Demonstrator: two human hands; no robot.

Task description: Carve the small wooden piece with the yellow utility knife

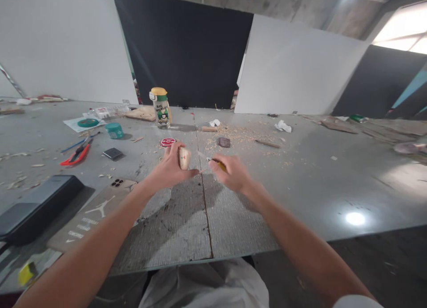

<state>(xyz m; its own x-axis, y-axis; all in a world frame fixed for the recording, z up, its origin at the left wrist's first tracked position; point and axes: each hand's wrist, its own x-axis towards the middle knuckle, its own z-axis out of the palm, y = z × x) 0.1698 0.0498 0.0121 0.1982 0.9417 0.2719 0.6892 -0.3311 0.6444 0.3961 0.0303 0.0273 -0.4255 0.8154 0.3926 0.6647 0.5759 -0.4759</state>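
My left hand [170, 168] is closed round a small pale wooden block [184, 158] with coloured marks on its face, held just above the grey table [300, 183]. My right hand [231, 171] is closed on a carving knife [213, 161] with a yellow handle; its short blade points left toward the block. The two hands are close together over the seam in the middle of the table. Wood shavings [233, 134] lie scattered on the table beyond them.
A yellow-lidded drink bottle [160, 107] stands behind the hands. To the left lie a teal jar [114, 130], red pliers [77, 154], a phone [93, 212] and a black case [33, 208]. White and black boards stand at the back.
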